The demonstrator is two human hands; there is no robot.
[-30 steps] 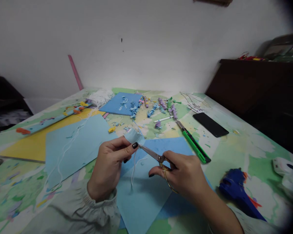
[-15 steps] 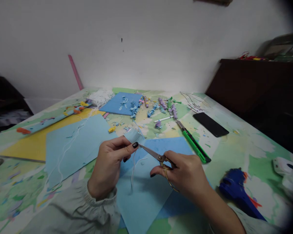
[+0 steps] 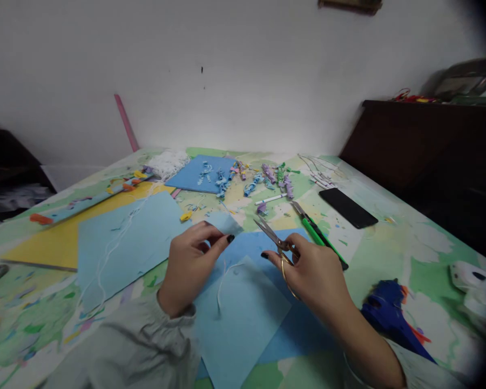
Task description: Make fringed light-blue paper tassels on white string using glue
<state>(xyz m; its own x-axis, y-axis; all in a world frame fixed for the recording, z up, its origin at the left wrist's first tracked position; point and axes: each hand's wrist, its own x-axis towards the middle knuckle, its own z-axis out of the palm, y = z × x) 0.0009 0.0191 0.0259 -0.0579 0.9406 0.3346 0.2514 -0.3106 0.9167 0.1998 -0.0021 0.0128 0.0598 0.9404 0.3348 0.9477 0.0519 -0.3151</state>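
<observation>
My left hand pinches a small piece of light blue paper between thumb and fingers, just above the table. My right hand grips a pair of scissors by the gold handles; the blades point up and to the left, apart from the paper piece. Below both hands lie light blue paper sheets with a white string on them.
A green utility knife, a black phone and a white pen lie beyond my right hand. A blue glue gun sits at the right. Yellow and blue sheets lie left; several curled paper bits lie at the back.
The scissors have pulled away from the paper piece and moved right and up. My left hand has lowered with the paper, which now looks flat rather than rolled.
</observation>
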